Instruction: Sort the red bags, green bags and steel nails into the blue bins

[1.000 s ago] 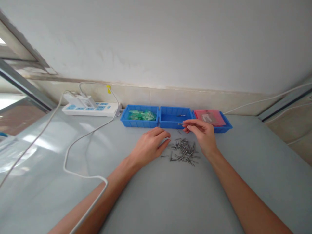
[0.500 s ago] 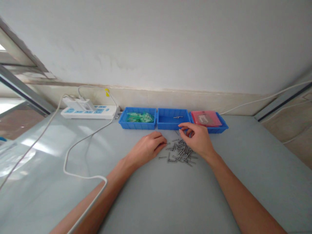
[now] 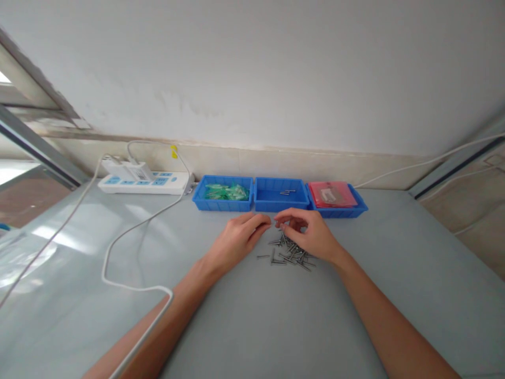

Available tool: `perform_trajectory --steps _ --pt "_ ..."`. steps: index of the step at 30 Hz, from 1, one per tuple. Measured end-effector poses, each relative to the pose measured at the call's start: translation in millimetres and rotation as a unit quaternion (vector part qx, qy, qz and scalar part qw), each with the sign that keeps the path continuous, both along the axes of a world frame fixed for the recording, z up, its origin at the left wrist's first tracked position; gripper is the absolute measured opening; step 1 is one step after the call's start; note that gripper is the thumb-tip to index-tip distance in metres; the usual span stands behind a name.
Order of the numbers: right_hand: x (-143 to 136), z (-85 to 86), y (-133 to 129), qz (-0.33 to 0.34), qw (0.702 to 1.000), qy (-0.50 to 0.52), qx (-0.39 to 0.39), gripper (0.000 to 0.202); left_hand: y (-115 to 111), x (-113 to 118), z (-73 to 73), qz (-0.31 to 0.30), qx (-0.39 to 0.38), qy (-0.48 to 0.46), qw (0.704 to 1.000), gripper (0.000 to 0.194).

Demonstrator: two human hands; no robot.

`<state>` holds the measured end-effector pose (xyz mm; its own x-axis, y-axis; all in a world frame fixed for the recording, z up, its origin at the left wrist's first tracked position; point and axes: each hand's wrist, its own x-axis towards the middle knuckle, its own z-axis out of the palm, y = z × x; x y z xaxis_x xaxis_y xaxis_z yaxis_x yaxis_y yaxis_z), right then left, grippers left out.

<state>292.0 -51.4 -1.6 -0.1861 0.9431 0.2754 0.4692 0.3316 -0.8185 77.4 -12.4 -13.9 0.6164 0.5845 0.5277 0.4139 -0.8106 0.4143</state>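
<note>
Grip: left hand (image 3: 233, 239) bunched, right hand (image 3: 310, 233) loosely curled; cannot tell whether either pinches anything. Loose screws (image 3: 294, 256) heaped by right hand, partly hidden, near side of middle blue tray (image 3: 282, 206). Risk, judged: right palm brushing heap could scatter it.

Right hand (image 3: 313, 235) obscures part of the screw pile (image 3: 294, 256). Whether either it or the left hand (image 3: 238, 235) grips a screw: too small to determine. Red packets (image 3: 332, 194) conceal much of the right tray (image 3: 343, 212). Forearms (image 3: 181, 300) and white cable (image 3: 134, 287) cut off at bottom edge. Marking on charger (image 3: 125, 170) illegible.
</note>
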Motion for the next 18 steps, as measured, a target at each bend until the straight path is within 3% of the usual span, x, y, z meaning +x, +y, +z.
perform_trajectory --steps 9,14,18 --pt "0.5 -2.3 4.7 0.069 0.969 0.207 -0.116 0.021 -3.7 0.3 0.4 -0.005 0.005 -0.015 1.000 0.014" --pt "3.8 1.1 6.2 0.046 0.963 0.240 -0.113 0.020 -2.1 -0.9 1.6 0.001 -0.005 0.025 1.000 0.012" --pt "7.9 -1.4 7.5 0.007 0.964 0.246 -0.096 0.020 -1.4 -2.3 3.8 -0.040 -0.004 0.077 0.996 0.016"
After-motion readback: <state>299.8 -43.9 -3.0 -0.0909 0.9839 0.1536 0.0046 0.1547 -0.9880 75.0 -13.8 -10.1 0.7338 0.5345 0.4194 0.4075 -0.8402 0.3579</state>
